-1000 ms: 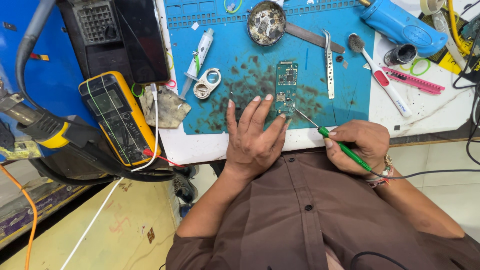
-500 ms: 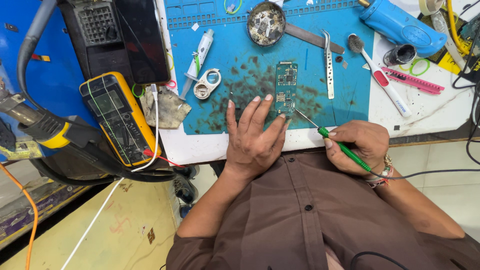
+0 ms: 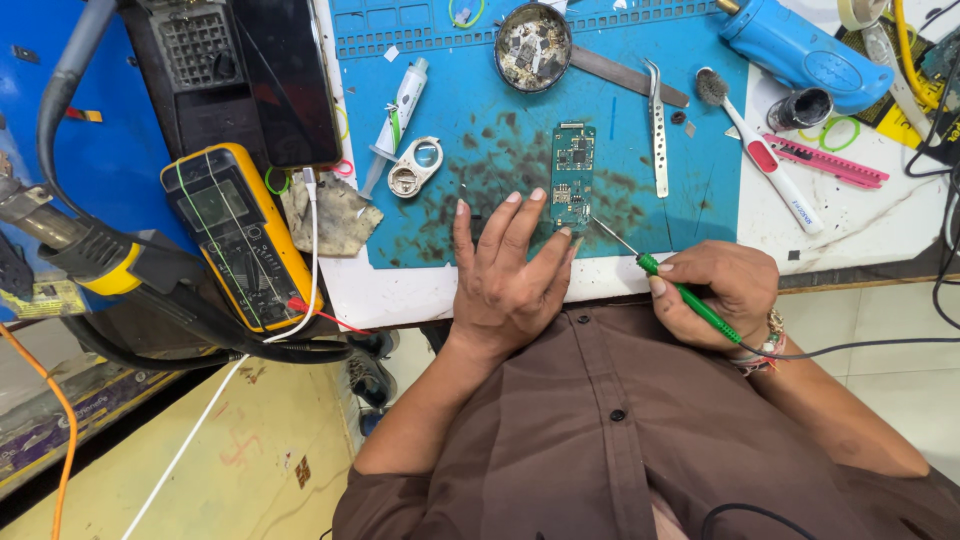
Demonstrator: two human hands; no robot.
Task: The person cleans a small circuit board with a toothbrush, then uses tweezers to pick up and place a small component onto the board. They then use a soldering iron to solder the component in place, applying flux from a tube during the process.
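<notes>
Green soldering iron (image 3: 690,298) gripped in right hand (image 3: 715,290); left hand (image 3: 505,275), fingers spread, steadies one circuit board (image 3: 571,176).

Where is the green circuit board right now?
In the head view the green circuit board lies on the blue mat, just beyond the left hand fingertips, left of the tweezers, below the round metal dish.

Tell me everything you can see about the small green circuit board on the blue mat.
The circuit board is a narrow green strip lying flat on the stained blue mat, its long side running away from the person. Small silver and dark chips dot its face. The left hand rests beside it, fingertips at its near end. The thin metal tip of the green-handled soldering iron, held in the right hand, points at its lower right corner.
</notes>
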